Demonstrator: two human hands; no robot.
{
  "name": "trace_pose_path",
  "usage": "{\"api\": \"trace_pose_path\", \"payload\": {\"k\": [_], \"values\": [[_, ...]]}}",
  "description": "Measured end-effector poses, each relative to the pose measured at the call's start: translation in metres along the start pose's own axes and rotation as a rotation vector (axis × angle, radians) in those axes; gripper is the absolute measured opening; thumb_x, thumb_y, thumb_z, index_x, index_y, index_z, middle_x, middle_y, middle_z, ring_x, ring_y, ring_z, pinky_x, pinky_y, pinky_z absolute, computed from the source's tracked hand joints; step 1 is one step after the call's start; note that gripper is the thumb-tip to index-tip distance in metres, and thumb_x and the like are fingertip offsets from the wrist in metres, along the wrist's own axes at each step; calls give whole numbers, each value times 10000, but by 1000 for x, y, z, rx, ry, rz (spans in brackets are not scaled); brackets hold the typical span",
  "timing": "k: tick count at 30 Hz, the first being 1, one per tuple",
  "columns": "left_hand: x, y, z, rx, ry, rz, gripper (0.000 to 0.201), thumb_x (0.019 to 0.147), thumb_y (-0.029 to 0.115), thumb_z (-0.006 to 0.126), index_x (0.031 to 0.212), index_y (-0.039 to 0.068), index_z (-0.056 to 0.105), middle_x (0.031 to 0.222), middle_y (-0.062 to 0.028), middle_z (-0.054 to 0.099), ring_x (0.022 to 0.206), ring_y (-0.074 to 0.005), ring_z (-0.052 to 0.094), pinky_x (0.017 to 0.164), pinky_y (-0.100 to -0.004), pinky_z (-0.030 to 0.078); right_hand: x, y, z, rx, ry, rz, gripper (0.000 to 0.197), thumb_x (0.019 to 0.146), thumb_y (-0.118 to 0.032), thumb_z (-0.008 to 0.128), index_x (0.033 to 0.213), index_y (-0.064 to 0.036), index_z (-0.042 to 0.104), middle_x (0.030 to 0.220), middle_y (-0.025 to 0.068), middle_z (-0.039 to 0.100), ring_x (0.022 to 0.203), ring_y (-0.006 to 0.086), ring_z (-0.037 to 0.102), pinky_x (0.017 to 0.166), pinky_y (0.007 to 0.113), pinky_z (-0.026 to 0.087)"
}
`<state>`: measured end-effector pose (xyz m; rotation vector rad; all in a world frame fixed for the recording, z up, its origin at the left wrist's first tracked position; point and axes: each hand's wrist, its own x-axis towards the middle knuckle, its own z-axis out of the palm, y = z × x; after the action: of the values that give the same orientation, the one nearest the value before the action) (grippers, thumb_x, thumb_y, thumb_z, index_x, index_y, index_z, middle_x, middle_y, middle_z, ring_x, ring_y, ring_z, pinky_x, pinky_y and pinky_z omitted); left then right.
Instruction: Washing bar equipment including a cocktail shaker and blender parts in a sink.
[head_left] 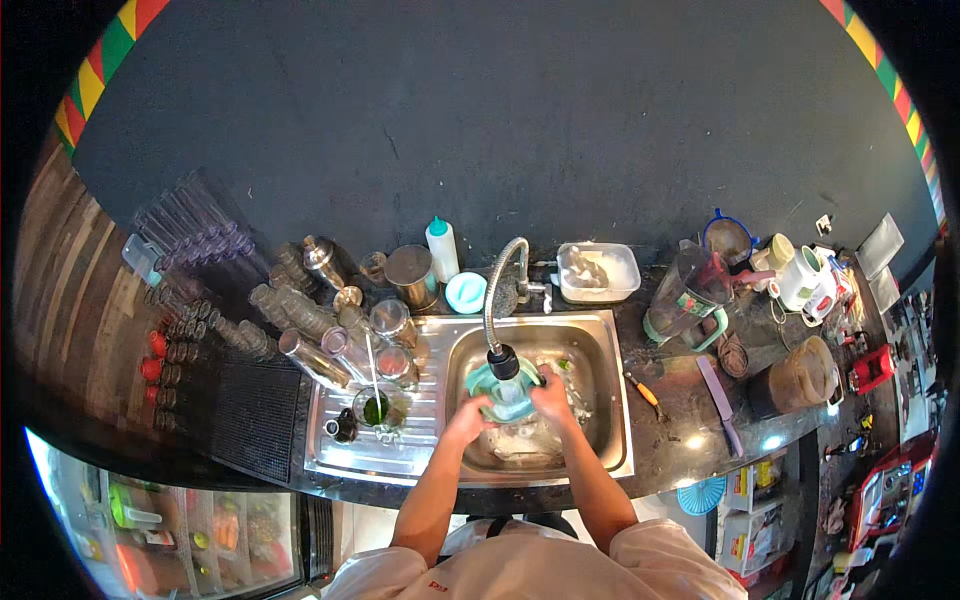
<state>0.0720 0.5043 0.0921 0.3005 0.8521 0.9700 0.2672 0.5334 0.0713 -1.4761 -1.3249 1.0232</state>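
Left grip [466,420]: one counted.
Right grip [551,399]: one counted.
Teal container [512,403]: one counted.
Sink [622,420]: one basin seen.
Faucet [490,318]: one counted.
Squeeze bottle [442,254]: one logged.
Round tub [467,293]: one logged.
Rectangular tub [598,294]: one logged.
Blender jug [684,292]: one counted.
Blue-rimmed strainer [728,240]: one counted.
Purple knife [718,396]: one logged.
Orange-handled tool [644,389]: one logged, kind not made out.
Brown pitcher [790,380]: one counted.
Metal shaker [322,262]: one counted.
Clear glasses [290,308]: many seen, overlapped, exact number cannot be told.
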Motion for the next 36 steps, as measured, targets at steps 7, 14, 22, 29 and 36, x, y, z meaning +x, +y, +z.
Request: {"api": "trace_pose_path", "payload": {"k": [7,14,22,29,36], "values": [[-6,24,26,87,78,-179,546,860,490,342,1243,103,381,1219,-99,445,1108,-278,453,870,-568,348,-7,-62,-45,368,-321,487,693,649,-116,668,1216,103,335,913,171,579,600,214,584,461,300,482],[4,17,44,205,155,-201,480,838,525,389,1003,93,518,821,-75,568,657,-180,581,602,-373,482,-11,-41,-58,562,-192,595,505,706,-246,658,1092,26,478,922,121,584,668,222,598,514,314,512],[11,17,14,270,270,-311,494,795,559,424,837,72,496,590,-20,435,426,-137,390,391,-245,326,-23,-60,-41,538,-154,721,390,763,-346,612,1024,-64,542,823,55,580,562,142,552,469,224,495],[-7,19,35,310,254,-247,677,733,627,463,1066,38,449,893,-102,523,793,-265,559,658,-387,459,-24,-46,-36,724,-79,765,307,787,-355,578,939,-90,542,670,24,540,465,133,474,391,229,397],[0,1,31,662,532,65,530,809,479,434,1123,54,467,1071,-110,506,938,-255,517,687,-405,483,-29,-27,-30,672,-214,808,394,813,-444,492,894,-60,522,593,68,519,382,163,443,356,290,391]]}}
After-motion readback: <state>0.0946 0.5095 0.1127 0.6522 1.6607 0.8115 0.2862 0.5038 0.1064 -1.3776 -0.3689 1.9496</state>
